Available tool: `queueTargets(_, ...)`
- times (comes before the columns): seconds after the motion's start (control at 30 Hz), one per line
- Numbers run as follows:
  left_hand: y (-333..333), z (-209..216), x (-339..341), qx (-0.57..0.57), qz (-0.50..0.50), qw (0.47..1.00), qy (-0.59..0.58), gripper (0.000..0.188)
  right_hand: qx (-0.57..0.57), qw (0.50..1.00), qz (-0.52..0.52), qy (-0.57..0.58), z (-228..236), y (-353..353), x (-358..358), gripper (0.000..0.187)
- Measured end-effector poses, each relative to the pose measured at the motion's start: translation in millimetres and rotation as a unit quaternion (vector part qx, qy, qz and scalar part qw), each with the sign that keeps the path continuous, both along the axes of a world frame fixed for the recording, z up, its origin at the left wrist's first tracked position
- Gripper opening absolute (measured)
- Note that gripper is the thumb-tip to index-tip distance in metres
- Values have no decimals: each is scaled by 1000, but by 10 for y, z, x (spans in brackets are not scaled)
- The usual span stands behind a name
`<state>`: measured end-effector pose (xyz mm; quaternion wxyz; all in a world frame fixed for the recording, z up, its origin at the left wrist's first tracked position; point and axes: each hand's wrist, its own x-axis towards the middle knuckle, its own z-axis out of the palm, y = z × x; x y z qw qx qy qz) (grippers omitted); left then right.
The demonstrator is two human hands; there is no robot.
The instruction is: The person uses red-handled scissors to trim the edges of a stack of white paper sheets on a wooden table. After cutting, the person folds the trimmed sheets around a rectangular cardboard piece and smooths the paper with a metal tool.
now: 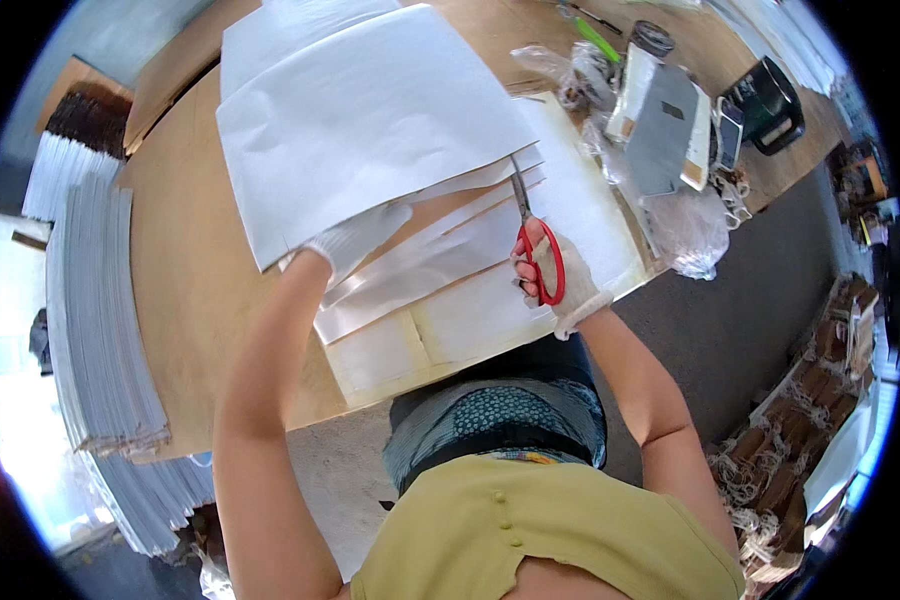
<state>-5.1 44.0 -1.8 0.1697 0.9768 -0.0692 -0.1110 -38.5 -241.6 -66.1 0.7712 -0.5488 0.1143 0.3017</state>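
My right hand [555,272], in a pale fingerless-style glove with bare fingertips, grips red-handled scissors [548,262]. Their blades point away from me and reach the near right edge of a large white paper sheet [370,120]. My left hand [358,240], in a white glove, lies stretched out beneath that sheet's near left edge; the sheet partly covers it, and its thumb is mostly hidden. Below the top sheet, more white sheets [420,275] lie overlapped in steps, with brown strips showing between them. They rest on a pale, yellow-edged board [380,355].
The brown table [185,290] holds a grey flat device [662,130], a phone [728,132], a black mug [767,105], crumpled clear plastic [688,230] and a green-handled tool [597,38]. Stacked white sheets [105,310] stand at the left. Brown bundles with white cords [795,420] lie at lower right.
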Motion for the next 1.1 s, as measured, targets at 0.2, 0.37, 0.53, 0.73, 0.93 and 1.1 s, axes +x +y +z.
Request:
queueTargets(0.2,149,4,262,-76,63,992,82,39,23,996,80,-32,-100,294,-413,55)
queueTargets(0.37,244,87,327,-111,41,987,109,39,48,978,198,35,-70,561,-755,54)
queueTargets(0.53,262,154,383,-112,-10,985,129,39,34,951,306,11,-24,1229,-870,56)
queueTargets(0.73,301,166,368,-82,-63,990,93,39,20,956,272,112,78,1564,-806,41)
queueTargets(0.93,511,898,590,149,-81,977,-130,39,99,942,318,54,285,1020,-883,27)
queueTargets(1.1,427,1160,558,85,-63,914,-391,38,165,967,169,93,11,684,-672,52)
